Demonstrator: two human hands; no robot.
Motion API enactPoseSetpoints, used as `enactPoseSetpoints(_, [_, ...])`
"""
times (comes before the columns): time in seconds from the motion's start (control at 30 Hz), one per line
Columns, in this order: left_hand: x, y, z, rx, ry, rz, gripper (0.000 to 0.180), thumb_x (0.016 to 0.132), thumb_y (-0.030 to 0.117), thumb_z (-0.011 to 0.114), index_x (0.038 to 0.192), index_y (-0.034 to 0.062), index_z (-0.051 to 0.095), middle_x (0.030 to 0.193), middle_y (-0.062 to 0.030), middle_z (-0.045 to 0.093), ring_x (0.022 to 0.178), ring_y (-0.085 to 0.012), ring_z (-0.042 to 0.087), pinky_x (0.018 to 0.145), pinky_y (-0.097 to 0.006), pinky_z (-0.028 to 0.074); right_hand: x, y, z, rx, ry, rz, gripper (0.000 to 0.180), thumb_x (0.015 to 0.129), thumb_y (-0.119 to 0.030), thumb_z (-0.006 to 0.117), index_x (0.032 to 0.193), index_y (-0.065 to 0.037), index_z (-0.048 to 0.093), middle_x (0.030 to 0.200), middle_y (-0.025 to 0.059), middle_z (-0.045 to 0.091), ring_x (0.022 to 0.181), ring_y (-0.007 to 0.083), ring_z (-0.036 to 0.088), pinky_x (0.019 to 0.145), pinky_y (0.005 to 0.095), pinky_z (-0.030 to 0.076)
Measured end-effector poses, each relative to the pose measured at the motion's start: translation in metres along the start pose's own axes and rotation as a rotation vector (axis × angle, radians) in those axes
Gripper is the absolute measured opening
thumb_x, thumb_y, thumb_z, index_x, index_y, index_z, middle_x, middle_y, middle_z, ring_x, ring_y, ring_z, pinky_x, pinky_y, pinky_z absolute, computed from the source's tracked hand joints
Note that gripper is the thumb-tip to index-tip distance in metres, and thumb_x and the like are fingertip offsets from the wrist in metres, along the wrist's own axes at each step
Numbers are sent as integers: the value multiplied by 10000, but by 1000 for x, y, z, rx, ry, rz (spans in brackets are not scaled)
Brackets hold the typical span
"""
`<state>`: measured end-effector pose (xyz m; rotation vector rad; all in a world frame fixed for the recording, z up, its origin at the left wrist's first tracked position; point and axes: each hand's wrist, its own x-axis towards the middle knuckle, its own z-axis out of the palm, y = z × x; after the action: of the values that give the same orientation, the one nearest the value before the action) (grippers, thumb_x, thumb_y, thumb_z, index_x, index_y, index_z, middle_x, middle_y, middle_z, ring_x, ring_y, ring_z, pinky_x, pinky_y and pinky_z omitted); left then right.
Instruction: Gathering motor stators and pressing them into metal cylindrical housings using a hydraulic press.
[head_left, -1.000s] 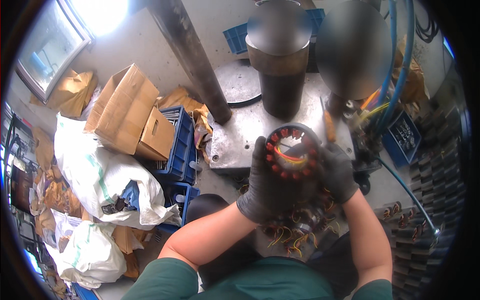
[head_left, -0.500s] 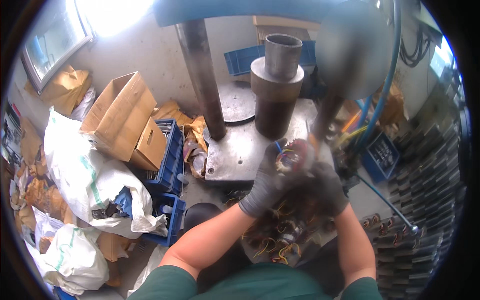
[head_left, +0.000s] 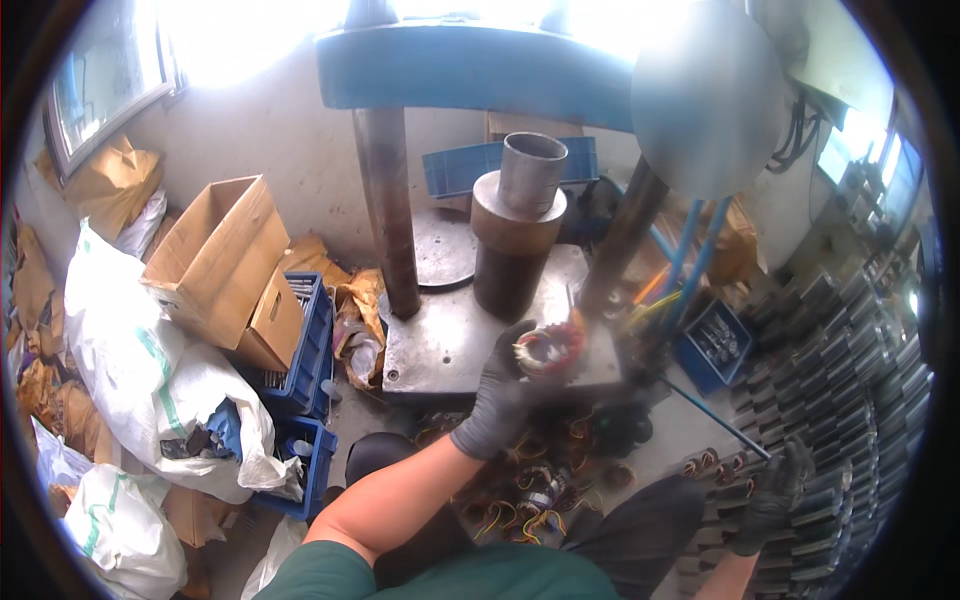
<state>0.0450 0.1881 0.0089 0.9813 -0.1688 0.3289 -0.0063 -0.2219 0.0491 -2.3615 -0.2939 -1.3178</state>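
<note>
My left hand (head_left: pixel 497 395), in a dark grey glove, is closed on a wound motor stator (head_left: pixel 553 348). Its ring shows pale windings and a red rim, and it sits over the front part of the metal press plate (head_left: pixel 430 352). Out to the right, my gloved right hand (head_left: pixel 778 495) covers the far end of a thin blue-green lever (head_left: pixel 715 418), beside the rows of dark metal cylinders (head_left: pixel 860 400). Whether its fingers grip the lever end or a cylinder cannot be made out. On the plate stands a stepped metal cylinder (head_left: pixel 512 235), upright behind the stator.
Steel columns (head_left: pixel 388 220) carry a blue crossbeam (head_left: pixel 470 68). Several wound parts with coloured wires (head_left: pixel 540 490) lie below the plate. Blue crates (head_left: pixel 312 345), a cardboard box (head_left: pixel 215 270) and white sacks (head_left: pixel 150 370) crowd the left. A blue bin (head_left: pixel 715 345) holds small parts.
My right hand has left the stator and swung out right to the lever end and metal cylinders. My left hand keeps the stator. The whole view has shifted, showing more of the crossbeam.
</note>
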Motion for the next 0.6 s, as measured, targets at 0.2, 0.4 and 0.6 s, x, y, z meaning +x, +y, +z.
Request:
enactPoseSetpoints(0.2, [11,-25,-32,-544,14,-227,503,913,222,691,1344,55,493,1301,-96,556,1220,-214,521,1053,-352,442,3,-1,54,465,63,369,293,1053,-108,439,1334,-41,492,1247,126,561,1104,224,580,961,376,484])
enactPoseSetpoints(0.4, [26,-34,-46,237,-6,90,483,914,192,674,1342,57,494,1298,-94,551,1200,-209,540,1077,-358,434,102,13,142,597,373,217,400,1057,-146,468,1445,-92,389,1211,123,582,909,176,648,746,291,556])
enactPoseSetpoints(0.6, [48,14,-16,-618,26,-37,814,719,-36,790,1422,50,387,1327,-86,538,1179,-196,581,981,-343,522,140,7,168,594,356,255,484,1041,-107,492,1499,-96,338,1189,111,584,888,144,638,709,253,556])
